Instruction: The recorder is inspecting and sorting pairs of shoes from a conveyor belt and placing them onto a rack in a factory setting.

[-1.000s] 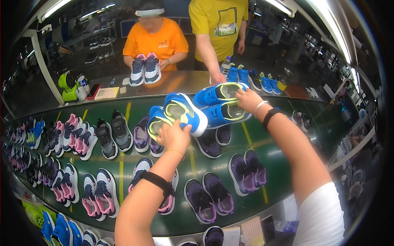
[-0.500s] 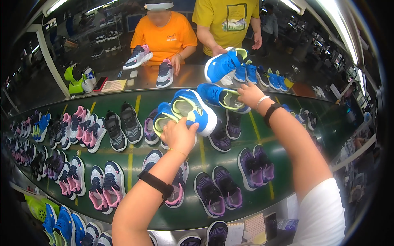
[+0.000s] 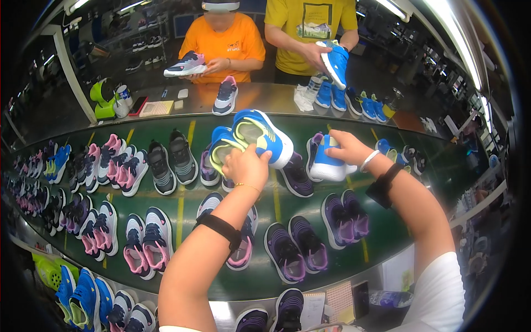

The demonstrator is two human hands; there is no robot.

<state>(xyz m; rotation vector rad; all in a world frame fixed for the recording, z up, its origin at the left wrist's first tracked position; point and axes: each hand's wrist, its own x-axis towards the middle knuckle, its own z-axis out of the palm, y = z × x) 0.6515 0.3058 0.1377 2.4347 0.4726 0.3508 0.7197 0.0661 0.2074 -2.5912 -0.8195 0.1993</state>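
Note:
My left hand (image 3: 246,170) grips a pair of blue sneakers with lime-green lining, the front blue sneaker (image 3: 271,145) and the other blue sneaker (image 3: 219,141) side by side, raised over the green conveyor belt (image 3: 221,288). The thumb presses on the side of the front one. To the right, my right hand (image 3: 348,150) has its fingers closed around the heel of a third blue sneaker (image 3: 327,162), whose white sole and back face me. This shoe hides part of a black and purple sneaker behind it. Close below my left hand stand dark sneakers on the belt.
Rows of paired sneakers fill the belt, such as black-purple sneakers (image 3: 287,252) and navy-pink sneakers (image 3: 148,243). Across a metal counter (image 3: 265,99), a person in orange (image 3: 224,47) and one in yellow (image 3: 310,33) each handle a shoe. Notepads (image 3: 338,301) lie at the near edge.
My right hand has brought its blue sneaker back from the counter side and turned its heel toward me. The person in yellow now holds a blue shoe with both hands, farther right.

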